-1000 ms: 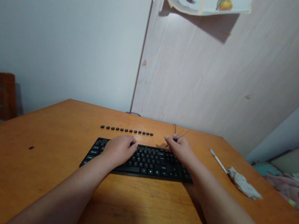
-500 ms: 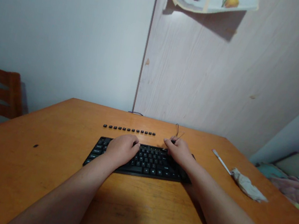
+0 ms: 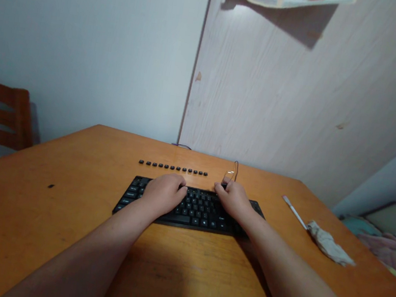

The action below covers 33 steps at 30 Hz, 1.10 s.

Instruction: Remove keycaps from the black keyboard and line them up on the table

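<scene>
A black keyboard (image 3: 194, 207) lies flat on the wooden table. Over its left part is my left hand (image 3: 164, 192), fingers curled down at the far edge and thumb against it, holding the keyboard. My right hand (image 3: 232, 196) is closed at the far right part of the keyboard. Pinched in it is a keycap puller (image 3: 229, 177), whose thin wires stick out beyond the fingers; its dark body is mostly hidden. Beyond the keyboard runs a straight row of several small black keycaps (image 3: 172, 168).
A thin cable (image 3: 236, 169) loops behind my right hand. On the right lie a white brush (image 3: 294, 212) and a crumpled pale cloth (image 3: 329, 242). One small black piece (image 3: 51, 186) sits at the left. A wooden chair (image 3: 2, 114) stands beyond the table's left side.
The right hand has shifted slightly left, and the puller's wires now point away from me above the fingers. The left hand keeps its place on the keyboard. The view has tilted slightly.
</scene>
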Motion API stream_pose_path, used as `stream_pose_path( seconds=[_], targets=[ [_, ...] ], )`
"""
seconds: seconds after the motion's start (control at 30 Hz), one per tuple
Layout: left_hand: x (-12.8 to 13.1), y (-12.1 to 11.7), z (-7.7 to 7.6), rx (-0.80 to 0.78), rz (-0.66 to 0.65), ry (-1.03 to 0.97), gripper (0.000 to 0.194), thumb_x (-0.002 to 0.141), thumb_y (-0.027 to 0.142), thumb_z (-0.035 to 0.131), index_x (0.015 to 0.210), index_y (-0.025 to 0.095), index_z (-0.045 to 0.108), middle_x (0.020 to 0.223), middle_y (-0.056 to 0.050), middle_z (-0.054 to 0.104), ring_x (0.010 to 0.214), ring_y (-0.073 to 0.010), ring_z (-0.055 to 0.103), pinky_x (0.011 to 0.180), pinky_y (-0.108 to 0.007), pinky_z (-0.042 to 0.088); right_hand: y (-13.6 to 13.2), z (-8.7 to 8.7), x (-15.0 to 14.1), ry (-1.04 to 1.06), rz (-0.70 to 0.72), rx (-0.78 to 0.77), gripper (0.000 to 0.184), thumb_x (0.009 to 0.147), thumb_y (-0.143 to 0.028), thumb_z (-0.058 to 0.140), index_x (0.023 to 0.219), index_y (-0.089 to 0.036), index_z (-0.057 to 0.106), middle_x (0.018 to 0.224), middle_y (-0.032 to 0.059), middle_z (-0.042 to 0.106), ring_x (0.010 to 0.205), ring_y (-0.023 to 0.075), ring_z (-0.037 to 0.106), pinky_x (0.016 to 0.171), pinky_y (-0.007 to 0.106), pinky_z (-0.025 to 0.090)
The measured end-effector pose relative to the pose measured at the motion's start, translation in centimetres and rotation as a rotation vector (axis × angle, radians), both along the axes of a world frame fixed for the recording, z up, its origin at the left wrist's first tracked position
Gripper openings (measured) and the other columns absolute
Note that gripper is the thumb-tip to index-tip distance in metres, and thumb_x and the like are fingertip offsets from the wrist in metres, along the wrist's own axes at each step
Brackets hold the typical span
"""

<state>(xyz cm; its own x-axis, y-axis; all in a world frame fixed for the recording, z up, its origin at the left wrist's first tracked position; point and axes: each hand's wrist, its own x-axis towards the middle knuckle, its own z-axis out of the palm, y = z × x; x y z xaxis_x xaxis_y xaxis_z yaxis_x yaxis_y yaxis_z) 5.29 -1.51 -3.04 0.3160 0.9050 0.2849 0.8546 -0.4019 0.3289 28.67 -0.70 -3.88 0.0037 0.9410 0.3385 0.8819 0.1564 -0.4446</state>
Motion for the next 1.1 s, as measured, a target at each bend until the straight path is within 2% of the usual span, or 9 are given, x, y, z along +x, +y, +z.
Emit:
stream_pose_path(
  seconds=[0.2, 0.43, 0.5, 0.67, 0.77, 0.83, 1.0, 1.03, 1.1],
  targets=[
    [0.0, 0.2, -0.2, -0.01, -0.009, 0.021, 0.03, 0.089, 0.039, 0.046, 0.093, 0.023, 0.071, 0.096, -0.008, 0.071, 0.092, -0.026, 0.064, 0.071, -0.034, 0.043, 0.3, -0.5, 0.7, 0.132, 0.01, 0.029, 0.027, 0.084, -0.031, 0.05, 0.058, -0.021, 0.049, 0.057, 0.0006, 0.056, 0.057, 0.0158, 0.055, 0.057, 0.027, 0.033],
    [-0.1, 0.0, 0.0, -0.012, -0.026, 0.015, 0.031, 0.088, 0.04, 0.047, 0.089, 0.022, 0.072, 0.095, -0.009, 0.071, 0.089, -0.025, 0.062, 0.072, -0.033, 0.043, -0.2, -0.8, 0.6, -0.001, 0.022, 0.098, 0.034, 0.084, -0.034, 0.051, 0.053, -0.022, 0.04, 0.057, 0.002, 0.054, 0.059, 0.0165, 0.055, 0.058, 0.028, 0.032],
    [-0.1, 0.1, -0.1, -0.004, -0.031, 0.007, 0.031, 0.088, 0.04, 0.047, 0.089, 0.021, 0.072, 0.096, -0.009, 0.07, 0.089, -0.0254, 0.062, 0.072, -0.034, 0.043, -0.1, -0.8, 0.7, 0.023, 0.025, 0.096, 0.033, 0.083, -0.033, 0.051, 0.054, -0.023, 0.041, 0.057, 0.0017, 0.054, 0.058, 0.0162, 0.054, 0.058, 0.028, 0.033],
    [0.0, 0.2, -0.3, -0.004, -0.039, 0.001, 0.031, 0.087, 0.039, 0.048, 0.087, 0.021, 0.073, 0.095, -0.011, 0.07, 0.089, -0.0265, 0.062, 0.072, -0.034, 0.044, 0.3, 0.0, 1.2, 0.374, -0.027, 0.035, 0.028, 0.08, -0.032, 0.052, 0.054, -0.022, 0.044, 0.049, -0.0001, 0.053, 0.049, 0.0142, 0.05, 0.054, 0.027, 0.036],
    [0.0, 0.1, -0.1, -0.006, -0.039, -0.007, 0.031, 0.086, 0.038, 0.049, 0.086, 0.02, 0.074, 0.094, -0.011, 0.07, 0.088, -0.027, 0.063, 0.071, -0.034, 0.044, 0.2, 0.8, 1.0, 0.628, -0.033, -0.004, 0.025, 0.079, -0.033, 0.053, 0.058, -0.022, 0.046, 0.044, -0.002, 0.052, 0.042, 0.012, 0.045, 0.046, 0.025, 0.033],
    [-0.1, 0.1, 0.0, -0.011, -0.04, -0.026, 0.03, 0.086, 0.038, 0.049, 0.086, 0.02, 0.074, 0.093, -0.011, 0.071, 0.088, -0.0276, 0.063, 0.071, -0.035, 0.045, -0.1, 1.1, 0.8, 0.724, -0.013, -0.033, 0.025, 0.079, -0.036, 0.056, 0.061, -0.021, 0.048, 0.043, -0.0028, 0.051, 0.038, 0.0106, 0.041, 0.042, 0.024, 0.03],
    [0.5, 0.1, -0.6, 0.042, -0.048, -0.259, 0.028, 0.085, 0.036, 0.053, 0.097, 0.019, 0.072, 0.101, -0.011, 0.071, 0.095, -0.0281, 0.064, 0.081, -0.037, 0.046, -1.2, 1.7, -0.7, 0.779, 0.089, -0.029, 0.031, 0.082, -0.046, 0.058, 0.067, -0.02, 0.05, 0.047, -0.0029, 0.055, 0.036, 0.0093, 0.04, 0.039, 0.022, 0.028],
    [0.8, 0.1, -0.8, 0.045, -0.084, -0.336, 0.028, 0.085, 0.035, 0.054, 0.1, 0.019, 0.071, 0.103, -0.011, 0.071, 0.096, -0.0271, 0.064, 0.083, -0.037, 0.046, -1.6, 1.9, -1.1, 0.779, 0.109, -0.017, 0.032, 0.083, -0.047, 0.058, 0.066, -0.021, 0.049, 0.048, -0.003, 0.056, 0.037, 0.0092, 0.041, 0.039, 0.022, 0.029],
    [1.6, -0.1, -1.1, -0.051, -0.178, -0.546, 0.03, 0.083, 0.034, 0.057, 0.105, 0.017, 0.069, 0.1, -0.011, 0.071, 0.09, -0.0227, 0.065, 0.081, -0.033, 0.048, -2.3, 2.2, -2.1, 0.779, 0.149, -0.002, 0.035, 0.084, -0.048, 0.058, 0.065, -0.021, 0.048, 0.049, -0.0029, 0.056, 0.039, 0.0093, 0.043, 0.041, 0.022, 0.031]
  ],
)
